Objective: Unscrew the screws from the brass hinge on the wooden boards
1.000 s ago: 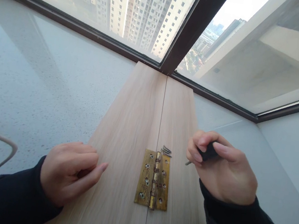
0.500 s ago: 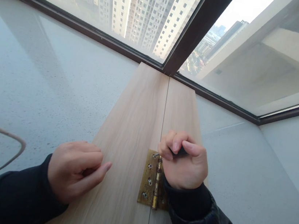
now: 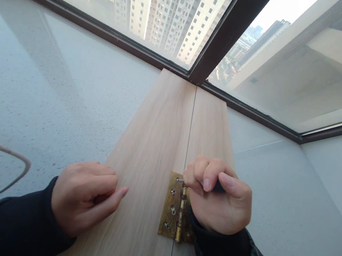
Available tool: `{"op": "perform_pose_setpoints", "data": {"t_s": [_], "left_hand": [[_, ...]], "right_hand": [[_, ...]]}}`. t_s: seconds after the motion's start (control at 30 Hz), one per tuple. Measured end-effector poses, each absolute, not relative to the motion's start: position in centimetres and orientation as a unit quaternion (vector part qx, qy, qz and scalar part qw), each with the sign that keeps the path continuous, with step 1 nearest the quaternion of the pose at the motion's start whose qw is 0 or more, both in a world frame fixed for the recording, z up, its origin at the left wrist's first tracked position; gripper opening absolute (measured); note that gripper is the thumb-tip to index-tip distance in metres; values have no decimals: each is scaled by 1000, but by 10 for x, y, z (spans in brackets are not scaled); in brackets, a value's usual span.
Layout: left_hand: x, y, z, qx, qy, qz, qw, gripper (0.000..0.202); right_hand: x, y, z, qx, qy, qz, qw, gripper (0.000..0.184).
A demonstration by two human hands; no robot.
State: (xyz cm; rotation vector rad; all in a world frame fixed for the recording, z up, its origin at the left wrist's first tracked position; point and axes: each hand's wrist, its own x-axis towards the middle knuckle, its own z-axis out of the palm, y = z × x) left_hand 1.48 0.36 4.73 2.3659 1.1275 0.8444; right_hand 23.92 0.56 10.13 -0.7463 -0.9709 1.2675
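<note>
A brass hinge (image 3: 172,207) lies across the seam of two light wooden boards (image 3: 156,143). My right hand (image 3: 217,197) is closed round a small black-handled screwdriver, mostly hidden in the fingers. Its metal tip (image 3: 179,180) rests at the top of the hinge's left leaf. That hand covers the hinge's right leaf and the loose screws. My left hand (image 3: 86,194) rests on the left board, fingers curled loosely, thumb and forefinger pressed together; whether they hold anything is hidden.
The boards lie on a pale speckled sill (image 3: 53,87) and run up to a dark window frame (image 3: 220,38). A thin curved rim (image 3: 4,152) shows at the far left. The sill's front edge drops off at lower right.
My right hand came in from the right with the screwdriver and settled over the hinge, tip on its top left corner. The screws are now covered. The left hand stayed put.
</note>
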Motion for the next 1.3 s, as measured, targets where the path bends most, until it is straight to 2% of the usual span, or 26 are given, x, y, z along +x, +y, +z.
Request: {"op": "perform_pose_setpoints", "data": {"t_s": [0.23,0.33,0.43,0.53,0.63,0.8,0.9,1.03,1.17,1.3], "left_hand": [[15,4,46,840,400,308,198,39],[15,4,45,840,399,307,201,39],[14,4,45,839,399,308,207,39],[14,4,45,838,400,309,208,39],[14,4,46,839,399,306,209,39],[13,4,47,841,396,303,211,39],[13,4,47,841,395,301,212,39],[14,4,49,843,394,301,211,40],[15,4,49,842,397,300,206,40],[15,4,48,842,397,303,206,40]], "right_hand": [[238,1,97,-342,-459,524,630,26],[241,-6,93,-409,-527,432,607,26],[245,-13,90,-452,-572,349,589,16],[246,-19,88,-440,-557,314,631,21],[242,-23,85,-430,-548,287,658,14],[225,-17,82,-408,-512,348,672,16],[216,-9,85,-395,-458,391,694,26],[220,-2,93,-367,-463,502,632,32],[234,-5,97,-350,-454,574,585,17],[238,-14,93,-379,-475,507,611,8]]}}
